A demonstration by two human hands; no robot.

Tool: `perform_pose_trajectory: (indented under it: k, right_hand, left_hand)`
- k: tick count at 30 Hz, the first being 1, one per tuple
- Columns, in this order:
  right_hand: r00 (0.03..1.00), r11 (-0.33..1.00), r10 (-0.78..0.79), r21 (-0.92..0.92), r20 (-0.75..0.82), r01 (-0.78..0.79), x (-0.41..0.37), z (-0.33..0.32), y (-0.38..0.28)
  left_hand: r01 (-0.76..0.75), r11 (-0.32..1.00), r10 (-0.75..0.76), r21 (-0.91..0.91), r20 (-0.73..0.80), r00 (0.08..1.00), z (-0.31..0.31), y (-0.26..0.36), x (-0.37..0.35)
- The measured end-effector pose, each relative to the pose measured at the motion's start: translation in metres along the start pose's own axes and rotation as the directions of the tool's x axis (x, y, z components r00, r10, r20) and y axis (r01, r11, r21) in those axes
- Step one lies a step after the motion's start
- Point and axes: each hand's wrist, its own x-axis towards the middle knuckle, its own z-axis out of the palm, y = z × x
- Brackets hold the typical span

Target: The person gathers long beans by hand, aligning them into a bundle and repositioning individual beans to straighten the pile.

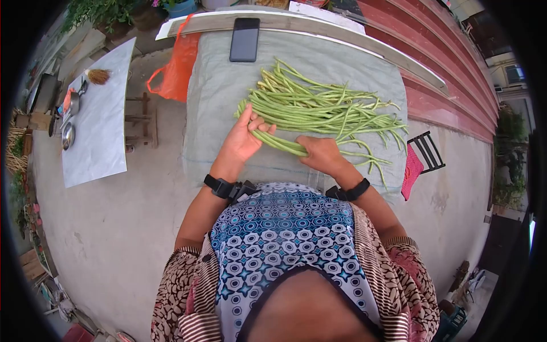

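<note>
A large pile of long green beans (319,108) lies across the grey-green cloth (216,85). My left hand (245,137) is at the left ends of the beans, its fingers curled around the end of a small bunch (279,143) at the pile's near side. Farther right along that same bunch, my right hand (323,154) is closed around the beans, whose thin tips trail out to the right beyond it. The rest of the pile lies just above both hands.
A dark phone (245,40) rests at the cloth's far edge, near a long pale board (296,23). An orange plastic bag (178,68) hangs at the left. Farther left, a white table (102,131) holds a brush and metal bowls. A black folding stool (428,153) stands right.
</note>
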Motion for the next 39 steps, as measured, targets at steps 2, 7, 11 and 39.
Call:
perform_pose_trajectory:
  k: [2,7,11,39]
  right_hand:
    - [0.998,0.997,-0.005,-0.077,-0.061,0.001,-0.01,-0.007,0.016]
    - [0.997,0.971,0.007,-0.237,-0.073,-0.024,-0.037,-0.033,0.041]
    - [0.983,0.932,0.178,-0.311,-0.051,-0.185,-0.067,-0.057,0.073]
    - [0.916,0.97,0.213,0.188,-0.341,-0.155,0.018,-0.066,0.035]
  left_hand:
    - [0.021,1.0,-0.022,-0.016,-0.091,0.996,-0.013,0.003,-0.004]
    - [0.024,0.999,-0.03,-0.028,-0.234,0.972,-0.026,0.007,-0.011]
    - [-0.038,0.997,0.022,-0.062,-0.253,0.967,-0.046,0.025,-0.012]
    - [-0.016,0.995,0.05,0.096,-0.373,0.926,-0.048,0.016,-0.013]
